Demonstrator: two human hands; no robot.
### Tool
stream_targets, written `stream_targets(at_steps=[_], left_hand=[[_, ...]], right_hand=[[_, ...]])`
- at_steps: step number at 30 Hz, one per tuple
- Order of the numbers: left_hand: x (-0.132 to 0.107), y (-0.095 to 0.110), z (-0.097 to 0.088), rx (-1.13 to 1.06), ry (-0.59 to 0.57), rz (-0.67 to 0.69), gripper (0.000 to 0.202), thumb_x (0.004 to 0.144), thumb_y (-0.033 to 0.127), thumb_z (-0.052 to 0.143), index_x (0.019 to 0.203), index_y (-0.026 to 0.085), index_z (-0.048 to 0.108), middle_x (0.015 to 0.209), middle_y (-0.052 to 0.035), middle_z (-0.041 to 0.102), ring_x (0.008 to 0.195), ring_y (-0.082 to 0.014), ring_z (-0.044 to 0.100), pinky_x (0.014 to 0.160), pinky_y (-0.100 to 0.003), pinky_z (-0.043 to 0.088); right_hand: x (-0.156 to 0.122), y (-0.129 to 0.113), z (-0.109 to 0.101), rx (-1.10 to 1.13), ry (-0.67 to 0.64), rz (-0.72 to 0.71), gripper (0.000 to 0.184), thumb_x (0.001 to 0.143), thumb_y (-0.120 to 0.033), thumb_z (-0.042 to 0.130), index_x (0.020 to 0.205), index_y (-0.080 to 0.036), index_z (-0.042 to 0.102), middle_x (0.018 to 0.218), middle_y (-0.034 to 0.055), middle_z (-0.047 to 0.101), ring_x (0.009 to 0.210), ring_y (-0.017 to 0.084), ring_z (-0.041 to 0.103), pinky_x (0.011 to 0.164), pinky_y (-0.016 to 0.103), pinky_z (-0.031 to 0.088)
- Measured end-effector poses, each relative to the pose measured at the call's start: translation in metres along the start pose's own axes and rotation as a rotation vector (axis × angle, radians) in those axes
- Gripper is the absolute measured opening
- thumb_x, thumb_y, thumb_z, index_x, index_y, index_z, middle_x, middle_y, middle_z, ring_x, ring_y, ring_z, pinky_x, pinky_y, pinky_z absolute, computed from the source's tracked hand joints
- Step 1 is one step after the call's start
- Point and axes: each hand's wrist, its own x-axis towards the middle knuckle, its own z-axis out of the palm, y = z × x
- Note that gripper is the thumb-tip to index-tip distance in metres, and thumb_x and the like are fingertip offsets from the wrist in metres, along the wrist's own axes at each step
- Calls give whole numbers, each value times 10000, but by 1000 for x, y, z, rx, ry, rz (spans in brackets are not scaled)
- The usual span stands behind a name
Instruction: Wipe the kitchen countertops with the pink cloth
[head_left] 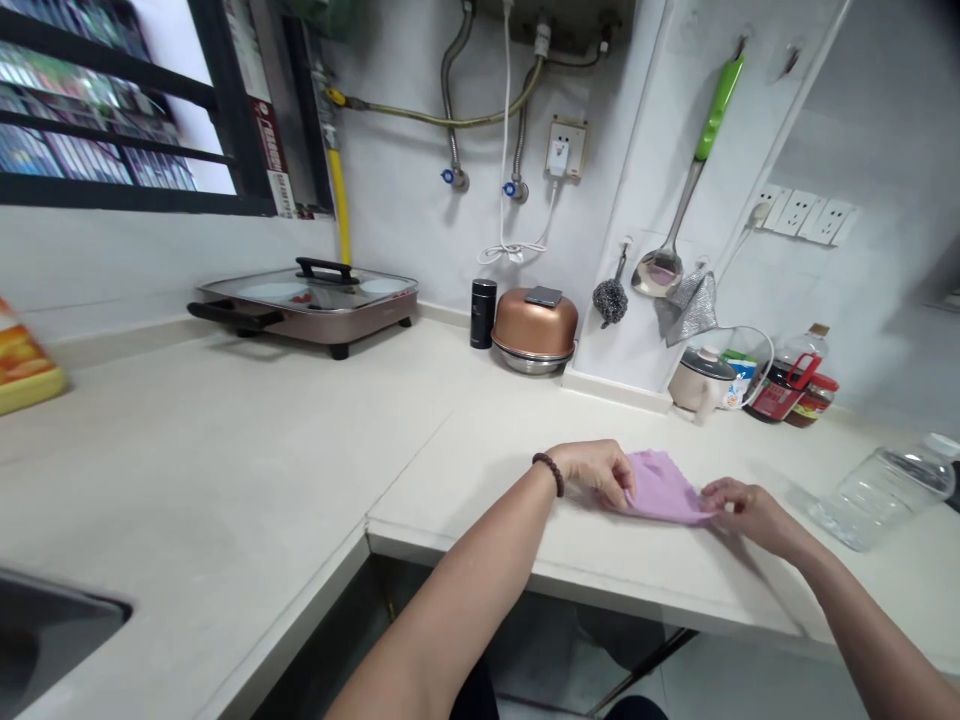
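A pink cloth (664, 488) lies partly folded on the pale countertop (480, 460), its near edge drawn fairly straight between my hands. My left hand (600, 470), with a dark beaded bracelet on the wrist, pinches the cloth's left end. At the opposite end, my right hand (742, 508) grips the right corner between thumb and fingers. Both hands are closed on the fabric, low over the counter near its front edge.
An electric pan (315, 310) with a glass lid stands at the back left. Near the wall are a black canister (483, 312) and a copper-coloured domed lid (535, 325). A clear plastic bottle (885, 490) lies to the right. A sink (52, 640) is at lower left.
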Motion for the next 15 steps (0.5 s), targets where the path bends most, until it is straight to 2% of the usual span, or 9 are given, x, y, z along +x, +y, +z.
stream_targets(at_steps=[2, 4, 6, 8, 9, 11, 12, 13, 15], left_hand=[[2, 2, 7, -28, -38, -32, 304, 485, 273, 974, 728, 191, 810, 666, -6, 720, 601, -169, 648, 605, -282, 539], [3, 5, 11, -46, -26, 0, 319, 488, 275, 986, 744, 194, 813, 665, -2, 716, 605, -169, 655, 610, -282, 546], [1, 9, 11, -66, -1, 75, 345, 514, 276, 990, 800, 187, 820, 673, 1, 710, 623, -159, 656, 627, -271, 547], [-1, 14, 9, -94, 18, 134, 390, 548, 292, 991, 875, 169, 819, 726, -17, 725, 655, -156, 665, 650, -269, 551], [-2, 15, 7, -111, 45, 156, 406, 567, 308, 987, 903, 159, 814, 772, -35, 740, 676, -158, 674, 657, -270, 556], [-1, 16, 2, -152, 182, 198, 412, 614, 332, 964, 942, 146, 797, 874, -73, 759, 728, -171, 692, 651, -270, 563], [0, 14, 0, -164, 297, 213, 391, 644, 333, 943, 947, 142, 788, 893, -81, 756, 736, -174, 694, 630, -263, 560], [1, 12, -2, -163, 429, 211, 351, 674, 326, 918, 938, 140, 780, 874, -78, 747, 722, -173, 690, 599, -251, 549], [5, 6, -5, -94, 662, 159, 245, 725, 290, 867, 888, 134, 771, 765, -52, 708, 635, -152, 653, 531, -223, 505]], right_hand=[[-14, -8, 0, -58, -68, 45, 212, 608, -353, 794, 800, -281, 850, 1057, 88, 767, 866, 273, 657, 752, 363, 495], [-22, -29, 9, -51, -33, 34, 380, 628, -353, 822, 1001, -289, 855, 1091, 88, 766, 868, 272, 650, 754, 364, 506], [-24, -57, 30, 37, 23, -24, 568, 670, -412, 852, 1217, -269, 796, 1122, 90, 761, 845, 260, 645, 731, 357, 512], [-19, -82, 59, 125, 66, -85, 671, 671, -448, 885, 1296, -245, 748, 1045, 75, 766, 775, 238, 634, 695, 342, 503], [-16, -92, 74, 133, 98, -98, 596, 679, -454, 884, 1227, -247, 771, 932, 55, 762, 711, 223, 615, 657, 329, 485], [-10, -101, 97, 104, 172, -82, 263, 753, -475, 821, 877, -247, 783, 661, 17, 670, 596, 195, 554, 586, 310, 444], [-9, -101, 104, 103, 209, -55, 263, 789, -491, 778, 717, -247, 710, 568, 7, 603, 555, 186, 529, 554, 307, 431], [-9, -98, 108, 136, 238, -13, 333, 818, -510, 739, 640, -251, 631, 521, 2, 558, 528, 184, 521, 528, 308, 434], [-13, -85, 109, 326, 288, 110, 354, 825, -549, 714, 676, -259, 575, 536, -2, 570, 512, 194, 561, 493, 320, 487]])
